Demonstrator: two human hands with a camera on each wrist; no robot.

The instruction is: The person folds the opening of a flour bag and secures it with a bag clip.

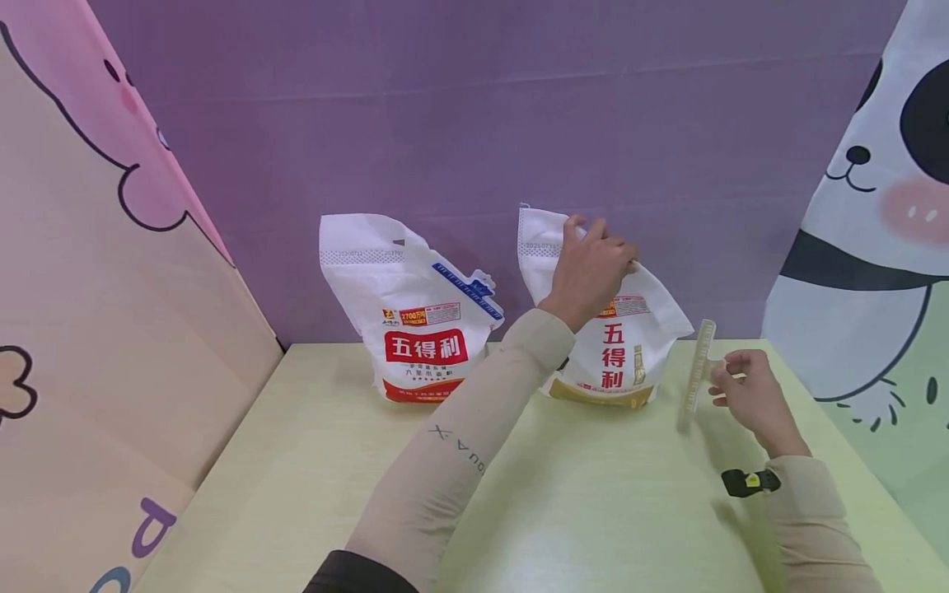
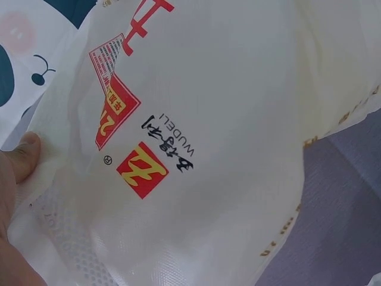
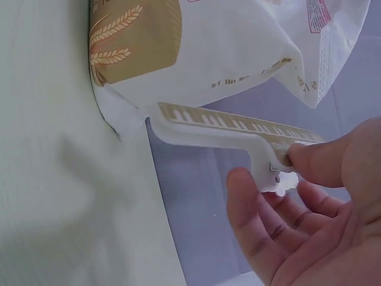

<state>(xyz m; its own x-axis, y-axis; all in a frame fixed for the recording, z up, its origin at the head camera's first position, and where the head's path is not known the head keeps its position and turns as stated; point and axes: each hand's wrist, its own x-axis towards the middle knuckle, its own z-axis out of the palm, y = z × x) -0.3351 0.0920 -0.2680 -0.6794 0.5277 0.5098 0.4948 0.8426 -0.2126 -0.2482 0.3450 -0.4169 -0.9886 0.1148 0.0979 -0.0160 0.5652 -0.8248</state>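
Note:
Toward the right of the table stands a white flour bag [image 1: 586, 346] with red lettering and a gold base band. My left hand [image 1: 593, 268] grips its upper edge, and the left wrist view shows the thumb [image 2: 27, 156] against the white cloth [image 2: 226, 196]. Between thumb and fingers, my right hand [image 1: 752, 395] pinches a white bag clip [image 1: 699, 366] with a gold printed strip. In the right wrist view the long bar of the clip [image 3: 238, 128] points toward the lower corner of the bag [image 3: 226, 53], overlapping it slightly.
Left of it stands another white flour bag [image 1: 415, 329] with a red base band and a blue clip [image 1: 469, 290] on its slanted upper right edge. A purple cloth wall [image 1: 445, 123] rises behind the pale table [image 1: 311, 478], with printed panels at both sides.

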